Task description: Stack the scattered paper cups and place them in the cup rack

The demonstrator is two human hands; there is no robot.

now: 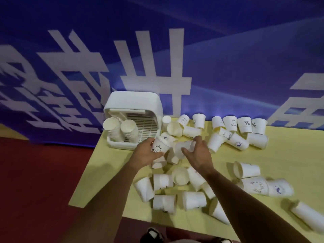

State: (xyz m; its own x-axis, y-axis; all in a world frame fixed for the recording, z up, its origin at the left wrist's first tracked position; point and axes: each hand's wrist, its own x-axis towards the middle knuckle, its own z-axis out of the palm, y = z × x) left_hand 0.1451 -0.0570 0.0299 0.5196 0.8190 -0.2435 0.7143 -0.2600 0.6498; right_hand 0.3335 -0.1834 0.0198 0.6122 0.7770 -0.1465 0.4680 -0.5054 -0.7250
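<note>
My left hand grips a white paper cup with a bear print, just in front of the white cup rack. My right hand holds a blurred white cup beside it, with the two cups close together. The rack stands at the table's far left corner with its lid raised and holds two leaning stacks of cups. Several loose white cups lie tipped over on the yellow table, below and around my hands.
A row of upright and tipped cups lines the far table edge against a blue banner with white characters. More cups lie at the right. Red floor lies left of the table. Shoes show at the bottom.
</note>
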